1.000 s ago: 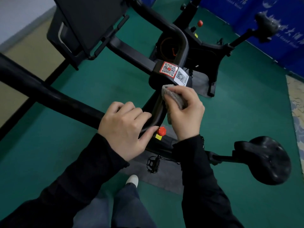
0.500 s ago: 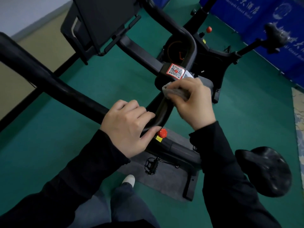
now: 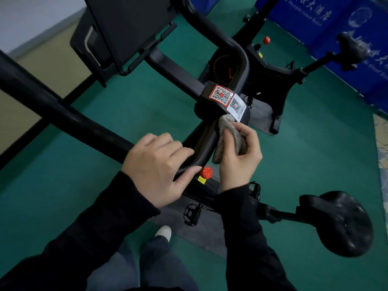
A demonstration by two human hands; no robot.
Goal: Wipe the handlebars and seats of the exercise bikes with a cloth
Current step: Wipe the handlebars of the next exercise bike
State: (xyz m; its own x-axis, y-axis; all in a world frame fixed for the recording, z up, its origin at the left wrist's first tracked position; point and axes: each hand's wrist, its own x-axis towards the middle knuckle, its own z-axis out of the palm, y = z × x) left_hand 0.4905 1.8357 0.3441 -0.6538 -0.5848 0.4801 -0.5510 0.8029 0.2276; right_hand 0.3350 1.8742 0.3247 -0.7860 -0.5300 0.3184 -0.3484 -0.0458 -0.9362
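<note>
The black handlebar [image 3: 63, 110], a smooth matte tube, ran from upper left down to a bend at centre, then up toward the clamp with its QR stickers [image 3: 221, 95]. The left hand [image 3: 155, 166] curled round the bend. The right hand [image 3: 239, 160] pinched a fuzzy grey cloth [image 3: 225, 122], which lay lengthwise against the tube just below the clamp. The rounded black seat [image 3: 344, 223] sat to the right.

Green floor [image 3: 315, 154] meets pale wall [image 3: 31, 15] and blue banner [image 3: 304, 28]

Cloth [image 3: 230, 137] against handlebar [image 3: 206, 143]; seat [image 3: 344, 223] right; second bike [image 3: 270, 78] behind.
</note>
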